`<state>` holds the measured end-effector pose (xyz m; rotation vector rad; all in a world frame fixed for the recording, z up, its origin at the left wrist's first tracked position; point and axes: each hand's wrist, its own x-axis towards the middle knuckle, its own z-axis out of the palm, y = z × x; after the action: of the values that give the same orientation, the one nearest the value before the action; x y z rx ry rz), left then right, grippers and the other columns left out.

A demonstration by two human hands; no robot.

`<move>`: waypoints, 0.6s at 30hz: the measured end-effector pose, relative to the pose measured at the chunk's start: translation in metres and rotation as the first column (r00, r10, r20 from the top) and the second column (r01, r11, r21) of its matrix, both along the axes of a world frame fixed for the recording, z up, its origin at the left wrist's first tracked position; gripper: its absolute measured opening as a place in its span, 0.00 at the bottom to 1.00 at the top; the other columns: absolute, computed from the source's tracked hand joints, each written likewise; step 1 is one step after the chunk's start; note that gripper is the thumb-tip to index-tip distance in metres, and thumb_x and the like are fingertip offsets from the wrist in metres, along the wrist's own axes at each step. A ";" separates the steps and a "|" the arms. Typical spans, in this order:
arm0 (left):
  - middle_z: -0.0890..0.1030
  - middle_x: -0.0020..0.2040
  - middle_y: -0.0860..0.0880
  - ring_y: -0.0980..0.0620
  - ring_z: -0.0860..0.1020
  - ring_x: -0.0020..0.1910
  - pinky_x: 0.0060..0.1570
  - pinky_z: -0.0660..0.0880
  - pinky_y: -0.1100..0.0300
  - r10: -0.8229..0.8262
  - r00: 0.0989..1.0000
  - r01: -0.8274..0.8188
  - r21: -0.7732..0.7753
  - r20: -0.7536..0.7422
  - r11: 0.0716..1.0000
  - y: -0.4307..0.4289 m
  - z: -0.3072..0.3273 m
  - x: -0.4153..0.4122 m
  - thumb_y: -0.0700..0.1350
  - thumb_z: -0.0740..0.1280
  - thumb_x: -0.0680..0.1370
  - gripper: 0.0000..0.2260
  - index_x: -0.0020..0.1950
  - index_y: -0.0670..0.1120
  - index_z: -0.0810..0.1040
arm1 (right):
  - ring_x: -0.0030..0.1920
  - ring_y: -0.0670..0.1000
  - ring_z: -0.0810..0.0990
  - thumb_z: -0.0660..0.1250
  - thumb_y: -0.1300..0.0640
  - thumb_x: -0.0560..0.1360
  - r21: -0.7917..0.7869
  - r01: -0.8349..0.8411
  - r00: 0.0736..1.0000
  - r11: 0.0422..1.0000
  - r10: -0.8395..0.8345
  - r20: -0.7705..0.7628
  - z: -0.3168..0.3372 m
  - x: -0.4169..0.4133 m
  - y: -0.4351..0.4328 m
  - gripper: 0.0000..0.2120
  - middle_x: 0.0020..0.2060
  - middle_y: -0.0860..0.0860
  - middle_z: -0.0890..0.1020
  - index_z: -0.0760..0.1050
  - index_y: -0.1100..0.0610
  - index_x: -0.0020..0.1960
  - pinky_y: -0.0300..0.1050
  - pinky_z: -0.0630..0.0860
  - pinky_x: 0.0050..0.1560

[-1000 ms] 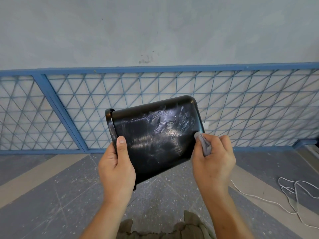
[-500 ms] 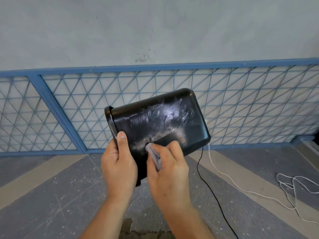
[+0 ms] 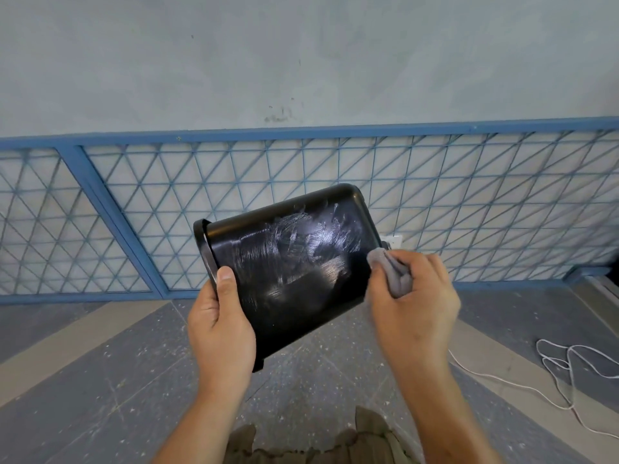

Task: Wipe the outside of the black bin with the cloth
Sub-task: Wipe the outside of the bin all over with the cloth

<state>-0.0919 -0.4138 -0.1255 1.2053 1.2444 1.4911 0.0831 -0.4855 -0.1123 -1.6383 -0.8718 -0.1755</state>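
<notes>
At the centre of the frame, the left hand is gripping the black bin by its rim end. The thumb is lying flat along the outer wall just beside the rim, and the remaining fingers are hiding behind the bin. To the right of centre, the right hand is curling its fingers and thumb around a bunched grey cloth. The cloth is touching the bin's right edge, close to the base corner.

The bin is being held in the air on its side and tilted. Its rim is facing the left of the frame and its closed base is pointing to the upper right. Pale smear streaks are showing across the upper part of the glossy wall facing the camera.

Behind the bin, a blue metal mesh panel is running across the full width of the frame. A small white fitting is showing just past the bin's right edge; the bin is covering part of it. Above the panel, a pale grey wall is filling the upper half, with a dark smudge near its lower edge.

Below the hands, a grey speckled floor with lighter bands is extending outward. At the lower right, a white cable is lying in loose loops on it. At the bottom edge, olive fabric is showing between the forearms.
</notes>
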 end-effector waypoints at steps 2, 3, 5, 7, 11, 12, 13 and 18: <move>0.87 0.46 0.59 0.61 0.84 0.48 0.45 0.77 0.66 0.006 1.000 -0.006 -0.004 0.002 1.000 0.000 0.000 -0.001 0.58 0.58 0.86 0.16 0.53 0.53 0.83 | 0.46 0.41 0.76 0.75 0.61 0.74 -0.041 0.019 1.000 0.999 -0.019 0.009 -0.001 0.010 0.003 0.06 0.45 0.48 0.77 0.82 0.57 0.51 0.23 0.68 0.44; 0.87 0.46 0.58 0.60 0.84 0.49 0.46 0.77 0.64 0.009 1.000 -0.008 -0.012 0.004 1.000 -0.001 0.000 -0.002 0.58 0.58 0.86 0.16 0.52 0.54 0.83 | 0.44 0.42 0.75 0.75 0.61 0.75 -0.058 0.028 0.999 0.998 -0.027 0.021 -0.002 0.014 0.003 0.06 0.46 0.48 0.76 0.81 0.57 0.51 0.24 0.68 0.44; 0.86 0.46 0.56 0.58 0.84 0.49 0.46 0.76 0.62 0.005 1.000 -0.005 -0.030 0.008 1.000 -0.001 0.002 -0.002 0.59 0.58 0.85 0.17 0.50 0.55 0.83 | 0.42 0.43 0.73 0.75 0.62 0.75 -0.082 0.049 0.997 0.995 -0.044 0.059 -0.008 0.018 0.003 0.07 0.47 0.48 0.75 0.80 0.58 0.52 0.27 0.68 0.42; 0.87 0.45 0.56 0.57 0.84 0.48 0.47 0.77 0.60 -0.009 1.000 0.009 -0.027 -0.001 1.000 0.000 0.003 -0.003 0.59 0.58 0.86 0.17 0.50 0.54 0.83 | 0.42 0.44 0.72 0.75 0.64 0.74 -0.075 0.053 0.993 0.996 -0.045 0.106 -0.015 0.017 0.002 0.08 0.47 0.49 0.75 0.80 0.60 0.52 0.31 0.67 0.42; 0.88 0.44 0.53 0.52 0.85 0.46 0.50 0.78 0.55 -0.027 1.000 0.027 -0.044 -0.013 0.999 0.005 0.006 -0.003 0.59 0.59 0.86 0.19 0.47 0.51 0.84 | 0.41 0.43 0.73 0.75 0.63 0.74 -0.033 0.007 0.995 0.999 -0.004 0.098 -0.028 0.005 -0.001 0.07 0.46 0.49 0.76 0.80 0.60 0.51 0.26 0.68 0.43; 0.88 0.44 0.52 0.51 0.85 0.47 0.50 0.79 0.53 -0.027 1.000 0.026 -0.049 -0.007 0.998 0.005 0.007 -0.002 0.59 0.59 0.86 0.20 0.46 0.50 0.84 | 0.42 0.43 0.74 0.75 0.64 0.74 -0.020 -0.029 0.996 0.999 0.030 0.086 -0.030 -0.001 -0.001 0.07 0.46 0.49 0.76 0.80 0.60 0.52 0.26 0.70 0.43; 0.88 0.44 0.51 0.49 0.86 0.47 0.51 0.80 0.51 -0.029 1.000 0.030 -0.050 0.011 0.998 0.006 0.008 0.000 0.59 0.59 0.86 0.20 0.45 0.50 0.84 | 0.43 0.42 0.75 0.75 0.64 0.75 -0.012 -0.070 0.995 0.998 0.070 0.077 -0.031 -0.008 -0.002 0.07 0.46 0.48 0.76 0.81 0.59 0.52 0.27 0.71 0.43; 0.88 0.46 0.46 0.44 0.86 0.49 0.55 0.83 0.40 -0.040 0.998 0.043 -0.045 0.055 0.998 0.009 0.010 0.004 0.61 0.60 0.86 0.21 0.45 0.50 0.84 | 0.50 0.46 0.81 0.73 0.61 0.78 0.024 -0.245 0.970 0.969 0.244 0.016 -0.040 -0.039 -0.001 0.06 0.51 0.44 0.78 0.82 0.59 0.54 0.41 0.81 0.45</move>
<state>-0.0879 -0.4045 -0.1151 1.1469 1.2042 1.4481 0.0437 -0.4866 -0.1523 -1.4923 -1.0687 -0.0256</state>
